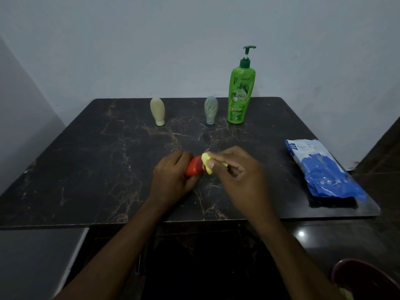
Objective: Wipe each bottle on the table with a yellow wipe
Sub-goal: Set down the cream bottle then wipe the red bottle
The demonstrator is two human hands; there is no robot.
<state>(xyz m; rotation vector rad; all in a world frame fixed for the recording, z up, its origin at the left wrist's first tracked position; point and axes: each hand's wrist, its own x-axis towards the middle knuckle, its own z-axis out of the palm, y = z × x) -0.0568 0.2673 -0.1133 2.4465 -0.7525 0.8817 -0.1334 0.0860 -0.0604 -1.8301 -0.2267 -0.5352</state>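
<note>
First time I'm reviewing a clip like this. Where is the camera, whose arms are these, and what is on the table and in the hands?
There is no machine here. A person works with bare hands, and the single picture comes from a camera worn on their head, looking forward and down. The two arms reaching in from the bottom are the person's own.

The left hand holds a small orange-red bottle near the middle of the dark marbled table. The right hand pinches a yellow wipe against that bottle's end.

Along the far edge stand a beige bottle, a grey-green bottle and a tall green pump bottle. A blue and white packet lies on the right side of the table.
</note>
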